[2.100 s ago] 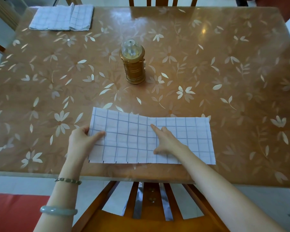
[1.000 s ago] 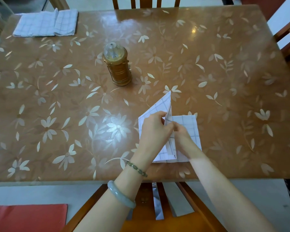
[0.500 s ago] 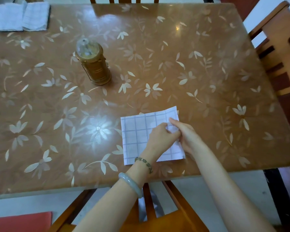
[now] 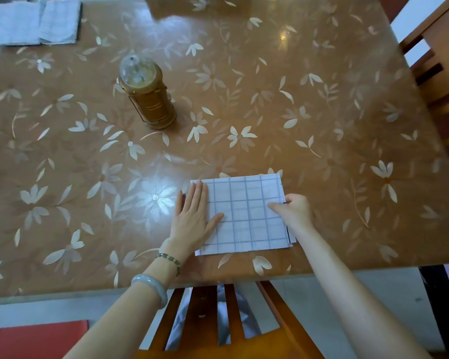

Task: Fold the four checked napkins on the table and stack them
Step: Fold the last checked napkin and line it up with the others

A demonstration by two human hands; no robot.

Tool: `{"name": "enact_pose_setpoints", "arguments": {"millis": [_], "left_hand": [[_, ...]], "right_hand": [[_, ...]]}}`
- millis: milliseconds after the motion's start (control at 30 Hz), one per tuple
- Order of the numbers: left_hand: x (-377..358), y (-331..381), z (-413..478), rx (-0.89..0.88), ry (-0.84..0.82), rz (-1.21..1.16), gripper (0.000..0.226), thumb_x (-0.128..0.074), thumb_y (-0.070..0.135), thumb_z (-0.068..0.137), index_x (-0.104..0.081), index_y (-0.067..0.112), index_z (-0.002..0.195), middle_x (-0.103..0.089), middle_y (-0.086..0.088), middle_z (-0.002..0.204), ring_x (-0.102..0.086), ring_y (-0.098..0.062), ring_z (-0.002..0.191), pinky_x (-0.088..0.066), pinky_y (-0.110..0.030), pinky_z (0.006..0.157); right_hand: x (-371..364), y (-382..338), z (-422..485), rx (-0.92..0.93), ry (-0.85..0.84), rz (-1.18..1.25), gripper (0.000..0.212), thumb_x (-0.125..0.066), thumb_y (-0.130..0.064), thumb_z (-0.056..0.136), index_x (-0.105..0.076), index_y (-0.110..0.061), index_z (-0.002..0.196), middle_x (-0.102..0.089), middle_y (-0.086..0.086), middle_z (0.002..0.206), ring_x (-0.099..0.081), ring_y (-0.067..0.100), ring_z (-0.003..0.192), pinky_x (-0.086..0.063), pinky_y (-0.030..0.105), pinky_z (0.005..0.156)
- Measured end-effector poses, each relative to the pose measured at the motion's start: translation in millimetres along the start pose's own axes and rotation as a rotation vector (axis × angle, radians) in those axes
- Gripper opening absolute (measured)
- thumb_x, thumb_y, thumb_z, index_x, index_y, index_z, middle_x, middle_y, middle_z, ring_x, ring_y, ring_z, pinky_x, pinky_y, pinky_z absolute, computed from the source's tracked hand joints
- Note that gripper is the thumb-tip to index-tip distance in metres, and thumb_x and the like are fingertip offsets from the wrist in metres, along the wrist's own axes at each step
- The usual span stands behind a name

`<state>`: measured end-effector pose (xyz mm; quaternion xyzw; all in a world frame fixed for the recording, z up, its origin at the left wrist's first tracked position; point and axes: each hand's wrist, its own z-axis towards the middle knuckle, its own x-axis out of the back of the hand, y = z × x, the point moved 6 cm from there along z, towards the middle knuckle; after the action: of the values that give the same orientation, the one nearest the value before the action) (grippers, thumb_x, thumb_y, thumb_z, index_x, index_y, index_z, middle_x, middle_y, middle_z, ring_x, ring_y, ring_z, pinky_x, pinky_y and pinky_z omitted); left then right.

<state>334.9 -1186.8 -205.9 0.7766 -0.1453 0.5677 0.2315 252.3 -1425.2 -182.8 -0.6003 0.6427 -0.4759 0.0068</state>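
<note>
A white checked napkin, folded into a near square, lies flat by the table's near edge. My left hand rests flat on its left side, fingers straight and pointing away from me. My right hand is at the napkin's right edge, where the thumb and fingers pinch the layered edges together. More checked napkins lie folded at the far left corner of the table; how many they are cannot be told.
A golden lantern with a clear domed top stands left of the middle of the floral brown table. A wooden chair back is right below the near edge, another wooden chair at the right.
The long half-folded napkin was folded over from left to right into a square. My left hand let go of the cloth and now lies flat on its left side.
</note>
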Motion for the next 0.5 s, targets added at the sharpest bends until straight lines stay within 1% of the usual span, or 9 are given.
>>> {"name": "enact_pose_setpoints", "arguments": {"millis": [100, 167, 233, 300, 367, 400, 433, 467, 500], "left_hand": [[-5, -2, 1, 0.009, -0.014, 0.009, 0.089, -0.005, 0.067, 0.094, -0.027, -0.001, 0.148, -0.029, -0.015, 0.155, -0.025, -0.027, 0.144, -0.005, -0.047, 0.116], [-7, -3, 2, 0.012, -0.013, 0.012, 0.09, -0.004, 0.068, 0.093, -0.028, 0.0, 0.148, -0.029, -0.015, 0.155, -0.024, -0.026, 0.145, -0.003, -0.048, 0.117], [-8, -3, 2, 0.009, -0.012, 0.031, 0.091, -0.004, 0.069, 0.092, -0.026, 0.0, 0.149, -0.027, -0.014, 0.156, -0.021, -0.025, 0.146, -0.001, -0.049, 0.117], [-10, -4, 2, 0.007, -0.008, 0.044, 0.092, -0.005, 0.069, 0.092, -0.026, 0.0, 0.149, -0.027, -0.015, 0.156, -0.021, -0.025, 0.146, -0.001, -0.05, 0.117], [-10, -3, 1, 0.007, -0.003, 0.046, 0.092, -0.005, 0.07, 0.092, -0.026, 0.0, 0.149, -0.027, -0.015, 0.156, -0.022, -0.025, 0.146, -0.002, -0.051, 0.117], [-10, -3, 2, 0.008, 0.005, 0.048, 0.092, -0.006, 0.07, 0.092, -0.027, 0.0, 0.149, -0.028, -0.015, 0.156, -0.022, -0.025, 0.146, -0.003, -0.051, 0.117], [-10, -3, 2, 0.009, 0.012, 0.051, 0.092, -0.006, 0.07, 0.092, -0.027, 0.0, 0.149, -0.028, -0.015, 0.155, -0.022, -0.025, 0.145, -0.004, -0.052, 0.117], [-10, -3, 2, 0.011, 0.02, 0.053, 0.092, -0.006, 0.07, 0.092, -0.028, 0.0, 0.148, -0.029, -0.015, 0.155, -0.023, -0.025, 0.145, -0.005, -0.052, 0.117], [-10, -3, 2, 0.013, 0.022, 0.057, 0.092, -0.006, 0.07, 0.092, -0.028, 0.0, 0.148, -0.029, -0.015, 0.155, -0.023, -0.026, 0.145, -0.005, -0.052, 0.117]], "right_hand": [[1, 0, 3, 0.015, 0.01, -0.032, 0.026, -0.073, -0.019, 0.073, -0.061, 0.004, 0.079, -0.067, 0.012, 0.077, -0.056, 0.019, 0.062, -0.032, 0.025, 0.049], [1, -1, 5, 0.023, 0.014, -0.048, 0.027, -0.074, -0.02, 0.072, -0.058, 0.0, 0.082, -0.065, 0.008, 0.081, -0.057, 0.021, 0.069, -0.033, 0.026, 0.05], [1, -3, 5, 0.014, -0.004, -0.083, 0.03, -0.075, -0.022, 0.073, -0.055, -0.006, 0.089, -0.062, 0.004, 0.086, -0.055, 0.017, 0.073, -0.03, 0.027, 0.051], [3, -6, 3, -0.009, -0.031, -0.167, 0.04, -0.075, -0.026, 0.075, -0.049, -0.008, 0.1, -0.057, 0.002, 0.093, -0.05, 0.011, 0.072, -0.028, 0.026, 0.051], [7, -13, -1, 0.027, 0.021, -0.302, 0.051, -0.074, -0.03, 0.075, -0.043, -0.01, 0.11, -0.052, 0.004, 0.104, -0.051, 0.017, 0.085, -0.034, 0.027, 0.059], [10, -21, -4, 0.111, 0.111, -0.403, 0.054, -0.073, -0.031, 0.075, -0.043, -0.011, 0.115, -0.051, 0.006, 0.11, -0.051, 0.023, 0.096, -0.038, 0.03, 0.067], [9, -31, -8, 0.245, 0.212, -0.49, 0.053, -0.071, -0.03, 0.076, -0.045, -0.01, 0.117, -0.051, 0.008, 0.113, -0.049, 0.028, 0.102, -0.041, 0.034, 0.076], [2, -43, -14, 0.415, 0.291, -0.528, 0.046, -0.067, -0.026, 0.079, -0.049, -0.008, 0.117, -0.053, 0.011, 0.113, -0.05, 0.032, 0.104, -0.041, 0.039, 0.082], [-11, -54, -22, 0.581, 0.316, -0.513, 0.037, -0.062, -0.018, 0.082, -0.053, -0.005, 0.116, -0.056, 0.014, 0.112, -0.052, 0.035, 0.104, -0.042, 0.043, 0.086]]}}
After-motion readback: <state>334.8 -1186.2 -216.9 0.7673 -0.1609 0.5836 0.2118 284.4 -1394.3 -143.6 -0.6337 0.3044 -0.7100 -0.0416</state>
